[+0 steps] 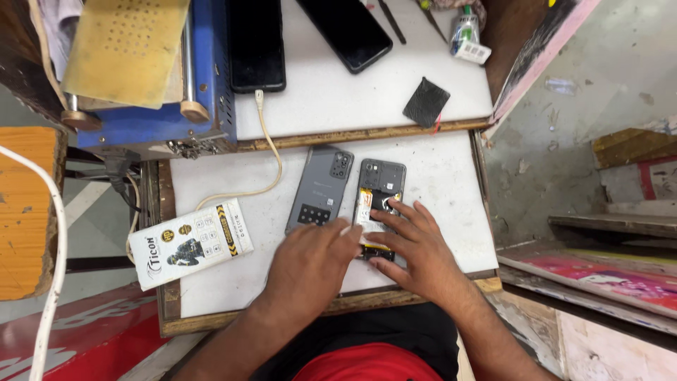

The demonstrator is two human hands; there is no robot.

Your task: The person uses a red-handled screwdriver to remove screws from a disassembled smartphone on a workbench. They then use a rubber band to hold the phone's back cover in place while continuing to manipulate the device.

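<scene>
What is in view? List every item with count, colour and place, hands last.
opened phone: 1, dark grey, insides showing, lower white board, under both hands
phone back cover: 1, grey, lying just left of the opened phone
printed box: 1, white with black and yellow, lower board's left edge
cable: 1, cream, runs from the upper left phone down across the lower board
black phones: 2, screens dark, upper white board
textured pad: 1, black, upper board's front right corner
small bottle: 1, green cap, upper board's right edge
machine: 1, blue, yellowish pad on top, upper left
white board: 2, one above the other
left hand: 1, fingers on the opened phone's lower end
right hand: 1, fingers spread on the opened phone
</scene>
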